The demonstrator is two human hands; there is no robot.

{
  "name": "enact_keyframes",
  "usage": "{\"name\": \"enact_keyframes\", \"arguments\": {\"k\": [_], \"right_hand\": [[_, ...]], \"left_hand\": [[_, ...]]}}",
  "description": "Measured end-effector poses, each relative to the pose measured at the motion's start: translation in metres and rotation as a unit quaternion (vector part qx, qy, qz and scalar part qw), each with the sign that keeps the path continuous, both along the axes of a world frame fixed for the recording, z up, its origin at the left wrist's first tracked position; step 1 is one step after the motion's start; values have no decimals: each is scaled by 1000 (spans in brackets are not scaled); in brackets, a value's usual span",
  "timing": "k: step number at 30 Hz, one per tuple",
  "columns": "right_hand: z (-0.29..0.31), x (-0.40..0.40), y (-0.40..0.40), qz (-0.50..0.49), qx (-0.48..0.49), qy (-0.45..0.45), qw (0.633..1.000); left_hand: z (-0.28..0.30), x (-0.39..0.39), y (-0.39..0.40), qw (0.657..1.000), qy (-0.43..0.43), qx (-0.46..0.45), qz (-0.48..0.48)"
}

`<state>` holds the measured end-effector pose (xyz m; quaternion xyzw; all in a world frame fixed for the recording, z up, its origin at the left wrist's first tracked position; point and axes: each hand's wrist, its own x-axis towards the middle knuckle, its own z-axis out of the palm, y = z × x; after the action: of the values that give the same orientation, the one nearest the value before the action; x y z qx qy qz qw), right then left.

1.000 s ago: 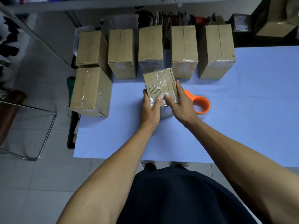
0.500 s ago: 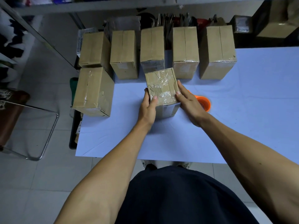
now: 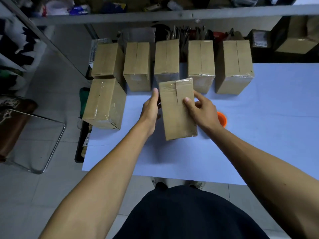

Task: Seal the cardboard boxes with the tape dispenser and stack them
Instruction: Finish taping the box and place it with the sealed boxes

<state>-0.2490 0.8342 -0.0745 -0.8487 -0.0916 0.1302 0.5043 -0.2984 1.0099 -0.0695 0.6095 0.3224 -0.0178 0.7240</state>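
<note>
While both hands grip it, the box (image 3: 178, 111) sits mid-table (image 3: 259, 135), long side toward the viewer, flaps closed; contents not visible. Its top shows a seam with a short strip of tape running down from the far edge. Left hand (image 3: 150, 112): fingers wrap the box's left side, fingertips partly hidden behind it, thumb straight up along the edge. Right hand (image 3: 201, 110): thumb pressed on the top face, fingers curled at the right side, grasping.

Behind it, a row of five boxes (image 3: 201, 59) stands along the table's far edge, all closed, with tape glinting at some corners. The held box's far end overlaps the middle one in view; touching or not, cannot tell. A sixth box (image 3: 105, 102) sits at the table's left edge, film-like tape over its top, overhanging the edge.

Tape dispenser (image 3: 222, 119): orange, on the table just right of the right wrist, mostly hidden by it.

Shelf (image 3: 172, 14) above the far edge holds clutter. Metal-framed stool (image 3: 31, 135) stands on the floor, left.
</note>
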Motion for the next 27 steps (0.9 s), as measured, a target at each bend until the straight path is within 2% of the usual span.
{"name": "enact_keyframes", "arguments": {"k": [3, 8, 18, 22, 27], "right_hand": [[-3, -3, 12, -27, -52, 16, 998], [-40, -17, 17, 5, -71, 86, 994], [-67, -43, 2, 28, 35, 215, 976], [-67, -42, 12, 19, 53, 223, 973], [-60, -22, 41, 32, 41, 199, 979]], "left_hand": [[-15, -14, -10, 999, -9, 29, -37], [-51, -35, -18, 997, 35, 47, -42], [-70, -58, -31, 997, 33, 66, 5], [-73, -53, -36, 999, 16, 46, 21], [-68, -31, -5, 998, 9, 50, 24]]}}
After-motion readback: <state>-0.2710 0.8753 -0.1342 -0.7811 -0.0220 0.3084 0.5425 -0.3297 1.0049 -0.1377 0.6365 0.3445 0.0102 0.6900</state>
